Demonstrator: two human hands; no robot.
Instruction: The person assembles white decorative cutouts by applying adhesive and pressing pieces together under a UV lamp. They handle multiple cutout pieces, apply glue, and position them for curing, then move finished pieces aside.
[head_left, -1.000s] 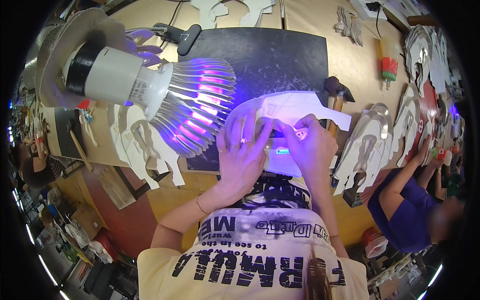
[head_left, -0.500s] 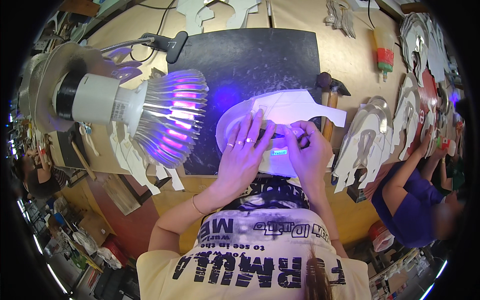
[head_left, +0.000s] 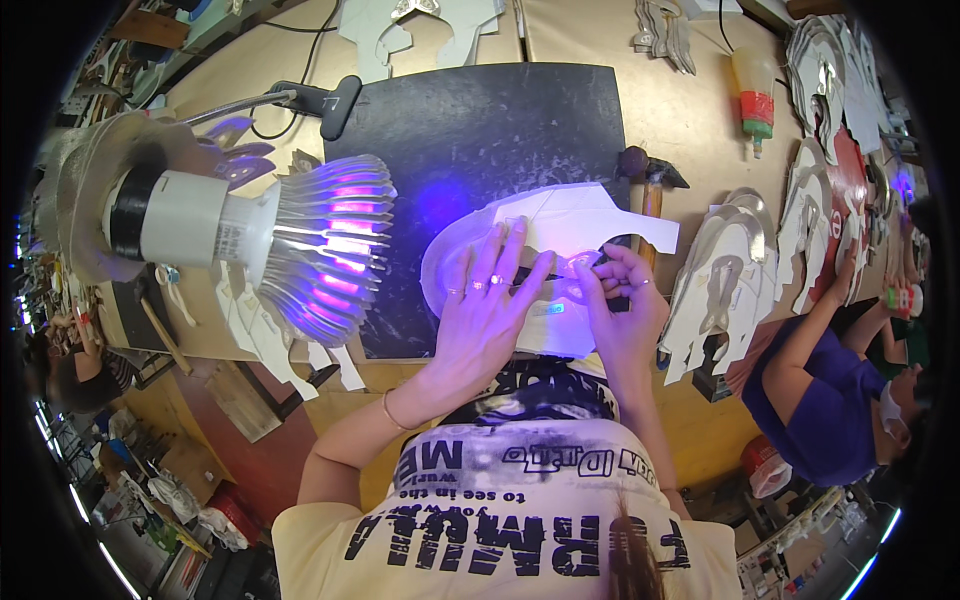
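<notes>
A white, flat shoe upper point(head_left: 570, 212) with a pale, rounded left end and a narrow tab at its right lies on a black mat point(head_left: 470, 115). My left hand point(head_left: 482, 315) rests on it, fingers spread and pressing on its middle and left part. Over the inner opening, my right hand point(head_left: 632, 300) has thumb and forefinger pinched together at the upper's edge; what is between the tips is too small to make out. A small pale label point(head_left: 547, 309) sits on the upper's near part, between my hands. Violet light falls on the upper and my fingers.
A finned lamp point(head_left: 330, 255) glows violet at the left. Behind my right hand lies a hammer point(head_left: 655, 190). Stacks of white upper pieces point(head_left: 725, 280) stand at the right, below a glue bottle point(head_left: 755, 100). A co-worker in purple point(head_left: 815, 400) sits at the far right.
My right hand's fingers have shifted slightly at the opening, its outer fingers lifting. The left hand stays spread on the upper. The whole view has shifted slightly.
</notes>
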